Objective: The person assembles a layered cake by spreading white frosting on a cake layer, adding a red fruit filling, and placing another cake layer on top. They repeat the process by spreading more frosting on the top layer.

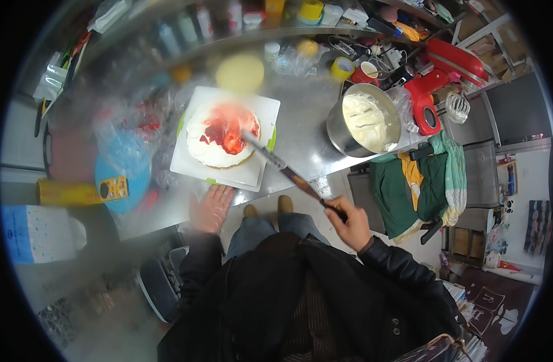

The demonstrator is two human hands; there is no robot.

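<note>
A round cake layer (199, 151) with white cream and red fruit filling lies on a white board (186, 165) with green corners. My right hand (352, 222) is closed around the dark handle of a long metal icing spatula (299, 182), whose cream-smeared tip reaches the red filling at the cake's right side. Flat on the table edge, just below the board, rests my left hand (213, 209), fingers extended and holding nothing. A steel mixing bowl (342, 131) of pale whipped cream stands to the right of the board. Behind the cake is a blurred, pale yellow round thing (240, 73).
A red stand mixer (422, 97) and a wire whisk attachment (457, 107) stand beyond the bowl. Yellow tape (342, 68) and a red cup (366, 73) sit behind it. Plastic bags and a blue round turntable or mat (122, 169) lie left. Clothes drape over a chair (480, 174) at right.
</note>
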